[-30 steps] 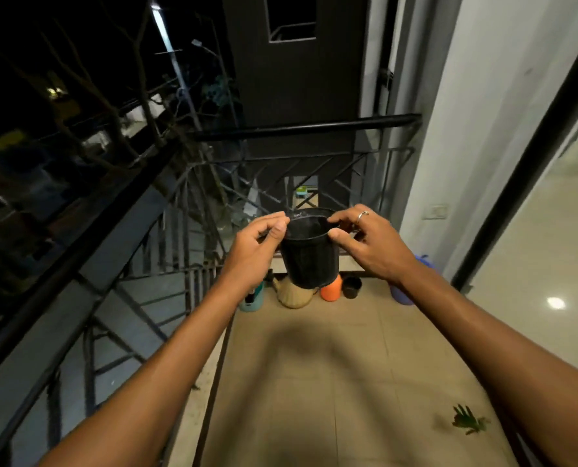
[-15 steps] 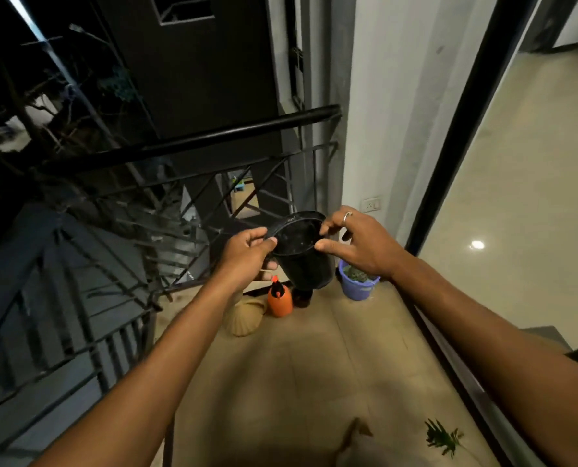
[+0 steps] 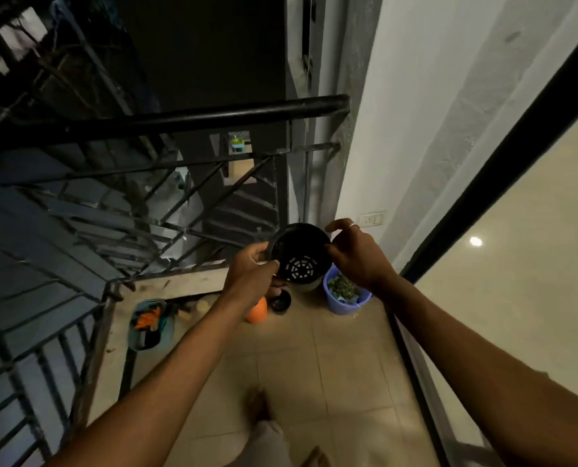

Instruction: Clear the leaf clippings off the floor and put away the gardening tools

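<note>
I hold an empty black plastic pot (image 3: 297, 254) in both hands, tilted so its perforated bottom shows inside. My left hand (image 3: 252, 273) pinches the rim on the left; my right hand (image 3: 356, 254) grips the rim on the right. Just below the pot stands a blue bucket (image 3: 343, 303) with green leaf clippings in it. A teal tray (image 3: 136, 345) holding orange-handled tools lies on the floor by the railing.
An orange ball-shaped object (image 3: 257, 311) and a small black pot (image 3: 281, 301) sit on the tiled floor near the far ledge. A black metal railing (image 3: 179, 119) bounds the balcony on the left and far side. A glass door frame (image 3: 412, 358) runs along the right. My foot (image 3: 259, 406) is below.
The view has swung down and closer to the balcony's far corner. The pot has tipped so its inside faces me, and it now hangs right over the blue bucket.
</note>
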Demonstrator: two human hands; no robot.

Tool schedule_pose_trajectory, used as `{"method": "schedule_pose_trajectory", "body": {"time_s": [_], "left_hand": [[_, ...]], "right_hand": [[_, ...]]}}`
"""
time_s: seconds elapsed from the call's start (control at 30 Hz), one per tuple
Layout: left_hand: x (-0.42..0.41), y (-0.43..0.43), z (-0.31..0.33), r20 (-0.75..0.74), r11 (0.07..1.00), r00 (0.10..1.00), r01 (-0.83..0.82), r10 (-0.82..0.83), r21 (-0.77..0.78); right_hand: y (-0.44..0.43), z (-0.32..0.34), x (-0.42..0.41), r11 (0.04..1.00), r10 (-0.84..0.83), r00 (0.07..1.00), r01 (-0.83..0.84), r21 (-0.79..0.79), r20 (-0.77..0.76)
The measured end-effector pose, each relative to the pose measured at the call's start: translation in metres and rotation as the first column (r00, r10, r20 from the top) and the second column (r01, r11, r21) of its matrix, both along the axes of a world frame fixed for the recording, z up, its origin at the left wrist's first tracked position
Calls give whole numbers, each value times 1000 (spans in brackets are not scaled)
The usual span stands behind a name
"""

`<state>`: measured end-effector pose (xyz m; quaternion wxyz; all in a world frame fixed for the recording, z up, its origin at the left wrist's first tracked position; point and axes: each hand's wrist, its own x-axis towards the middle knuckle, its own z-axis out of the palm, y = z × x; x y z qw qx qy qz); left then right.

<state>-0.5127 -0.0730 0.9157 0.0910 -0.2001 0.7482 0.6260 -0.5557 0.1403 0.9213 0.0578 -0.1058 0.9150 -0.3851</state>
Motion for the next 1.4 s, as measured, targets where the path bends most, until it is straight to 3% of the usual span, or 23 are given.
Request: {"method": "schedule_pose_trajectory", "body": {"time_s": [0.27,0.43,0.53,0.63,0.87,1.1,1.3,1.4], "left_hand": [[-119,14,-130,176,1000,984,-14,12,9],[-179,30,-289,298,1000,954,-18,12,18],[-192,47,-414,384,995,921,-90,67,44],[-192,62,-521,431,996,900,-84,60,38],[-206,86,-692,411,1000,911,-12,11,0],[-230,84,-781,387,999,921,-26,36,-30],[-242,86,-808,341,999,940,-17,3,39],[-246,90,-813,315,995,949,-6,-25,97]], "right_hand": [[4,-138,-129,974,-103,976,59,220,193],[3,-297,-184,982,-152,935,108,152,319],[-1,-431,-194,974,-225,846,198,107,483],[-3,-542,-188,952,-303,776,275,136,553],[-1,-709,-199,941,-338,714,247,232,613],[-12,-786,-228,951,-304,647,256,176,699],[-15,-813,-245,940,-327,641,294,172,695],[-14,-823,-251,937,-350,692,264,229,632]]}}
